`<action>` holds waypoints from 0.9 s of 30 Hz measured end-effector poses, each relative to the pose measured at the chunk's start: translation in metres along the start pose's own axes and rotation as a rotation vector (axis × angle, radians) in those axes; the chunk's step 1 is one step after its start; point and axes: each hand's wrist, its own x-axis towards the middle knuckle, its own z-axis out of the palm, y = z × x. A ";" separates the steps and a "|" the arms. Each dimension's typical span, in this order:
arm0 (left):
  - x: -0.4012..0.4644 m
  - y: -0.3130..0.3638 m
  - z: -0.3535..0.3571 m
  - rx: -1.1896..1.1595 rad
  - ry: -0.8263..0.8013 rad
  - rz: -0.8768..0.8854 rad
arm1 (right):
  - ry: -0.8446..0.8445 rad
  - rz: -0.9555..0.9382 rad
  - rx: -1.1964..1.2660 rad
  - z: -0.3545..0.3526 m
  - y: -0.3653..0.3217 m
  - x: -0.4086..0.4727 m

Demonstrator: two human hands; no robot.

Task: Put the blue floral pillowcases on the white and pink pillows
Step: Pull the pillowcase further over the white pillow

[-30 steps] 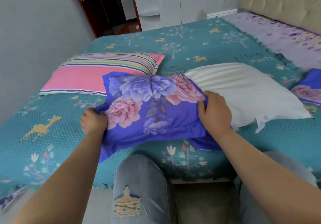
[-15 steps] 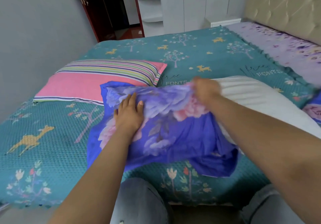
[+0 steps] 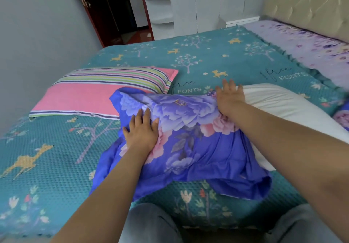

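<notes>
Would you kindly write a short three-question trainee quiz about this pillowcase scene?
1. True or false: the left hand lies flat on the blue floral pillowcase.
2. Which pillow is partly inside that pillowcase: A the soft white pillow, B the pink striped pillow?
3. Fill in: the right hand's fingers are ____.

Key: 1 true. 2 A. 3 straight, spread at the pillowcase's far edge, gripping nothing.
</notes>
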 end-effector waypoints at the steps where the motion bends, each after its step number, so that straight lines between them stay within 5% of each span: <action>1: -0.004 -0.001 0.002 0.016 0.009 0.010 | 0.006 -0.042 0.066 -0.006 0.001 0.011; 8: -0.009 -0.029 0.006 -0.026 -0.032 0.058 | -0.216 -0.152 0.254 0.016 -0.004 0.009; 11: -0.004 -0.032 -0.005 -0.044 -0.024 0.108 | -0.098 -0.129 0.448 0.021 0.000 0.000; 16: 0.033 -0.021 -0.046 -0.166 0.136 0.059 | 0.234 -0.081 1.124 -0.011 0.021 -0.031; 19: 0.053 -0.006 -0.089 -0.134 0.190 0.093 | 0.301 -0.219 1.096 -0.029 0.028 -0.075; 23: 0.057 0.028 -0.132 0.036 -0.067 0.268 | 0.078 -0.308 0.892 -0.054 0.043 -0.126; 27: 0.039 0.059 -0.149 -0.225 -0.249 0.434 | -0.048 -0.276 0.717 -0.086 0.044 -0.156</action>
